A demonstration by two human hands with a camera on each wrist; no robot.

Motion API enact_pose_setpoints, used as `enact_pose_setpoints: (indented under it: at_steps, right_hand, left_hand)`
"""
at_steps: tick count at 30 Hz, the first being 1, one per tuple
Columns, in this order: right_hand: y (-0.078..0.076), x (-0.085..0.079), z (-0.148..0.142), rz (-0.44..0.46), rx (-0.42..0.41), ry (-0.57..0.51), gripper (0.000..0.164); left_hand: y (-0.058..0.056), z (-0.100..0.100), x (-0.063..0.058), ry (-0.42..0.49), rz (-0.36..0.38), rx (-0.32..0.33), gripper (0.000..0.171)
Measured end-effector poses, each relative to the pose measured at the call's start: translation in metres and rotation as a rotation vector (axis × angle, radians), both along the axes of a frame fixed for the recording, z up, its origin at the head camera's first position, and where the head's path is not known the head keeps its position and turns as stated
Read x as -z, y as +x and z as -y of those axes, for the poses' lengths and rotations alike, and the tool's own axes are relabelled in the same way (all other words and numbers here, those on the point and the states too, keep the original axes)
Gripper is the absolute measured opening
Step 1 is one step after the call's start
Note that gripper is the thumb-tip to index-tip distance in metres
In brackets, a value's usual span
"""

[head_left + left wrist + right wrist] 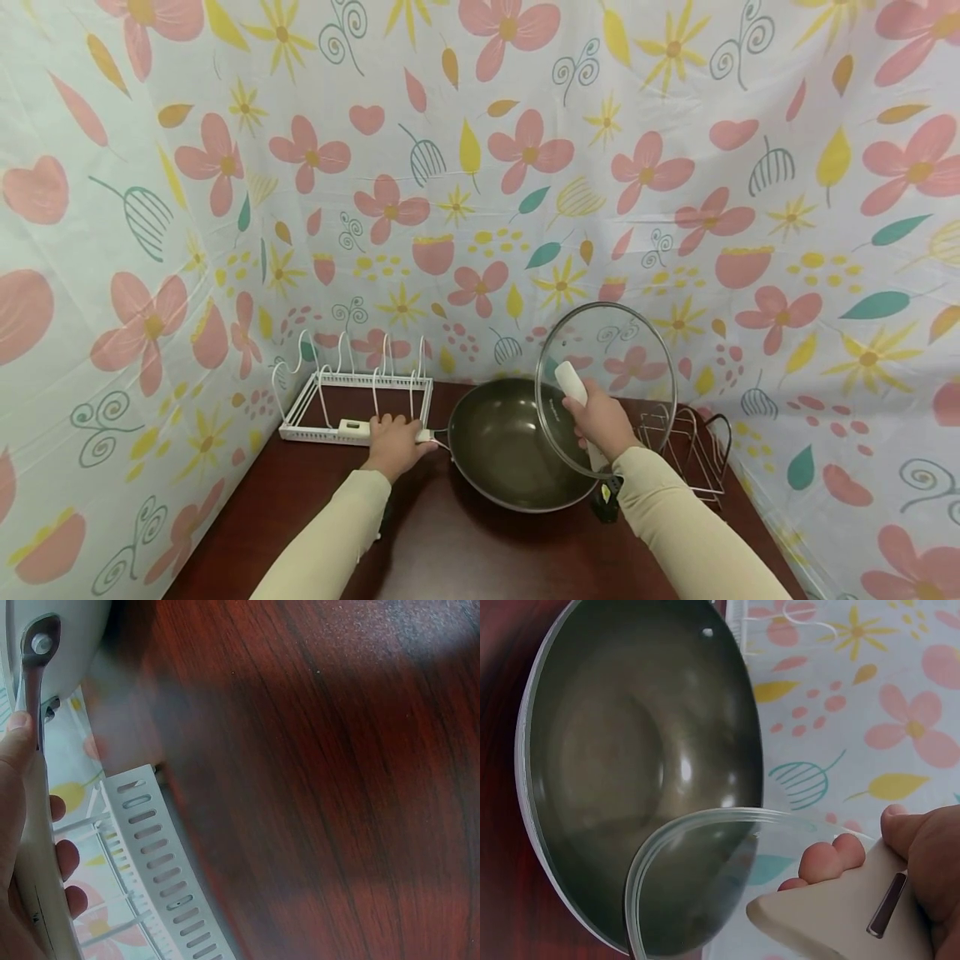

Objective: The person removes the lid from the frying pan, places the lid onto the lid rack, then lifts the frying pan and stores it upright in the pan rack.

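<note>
Dark-lined wok sits open near tilted glass lid.

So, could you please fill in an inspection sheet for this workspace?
Surface: reddish-brown, wood-grained table.
Job's things: dark-lined wok, nothing seen inside; glass lid, held up on edge, not seated on the wok.
Clutter: white rack at the left; wire rack at the right; small dark item beside the wok, too unclear to name.
Grippers: left hand grips the wok's cream handle; right hand grips the lid's pale handle.
Cables: nothing seen.
Surroundings: flower-patterned cloth behind and at the sides.
</note>
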State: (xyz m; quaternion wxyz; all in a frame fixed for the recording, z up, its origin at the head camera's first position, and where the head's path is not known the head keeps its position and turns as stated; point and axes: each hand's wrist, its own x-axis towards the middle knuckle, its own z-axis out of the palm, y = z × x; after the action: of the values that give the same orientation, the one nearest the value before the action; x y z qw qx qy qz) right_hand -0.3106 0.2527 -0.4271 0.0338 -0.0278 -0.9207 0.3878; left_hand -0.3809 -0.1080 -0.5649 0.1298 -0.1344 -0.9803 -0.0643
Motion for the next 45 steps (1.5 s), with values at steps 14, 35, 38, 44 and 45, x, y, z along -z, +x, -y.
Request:
enact_pose_setpoints:
  at_steps: [14,35,38,44,45]
  right_hand:
    - [0.0,-0.004,-0.005,-0.02,-0.005,0.074,0.04]
    - [-0.002,-0.021,-0.021,-0.026,0.011,0.126,0.045]
    - [-0.002,-0.025,-0.025,-0.013,0.02,0.123,0.047]
    - [-0.002,-0.033,-0.032,-0.004,0.037,0.143,0.054]
    - [-0.002,-0.034,-0.033,-0.008,0.037,0.155,0.056]
  left_hand:
    - [0.003,-0.002,-0.001,0.007,0.017,-0.007,0.055]
    - [-0.003,0.002,0.004,0.009,-0.009,0.004,0.053]
    - [-0.004,0.002,0.005,0.014,-0.012,0.008,0.053]
    - [-0.004,0.003,0.005,0.014,-0.017,0.012,0.055]
    - [-0.004,0.003,0.006,0.014,-0.018,0.014,0.056]
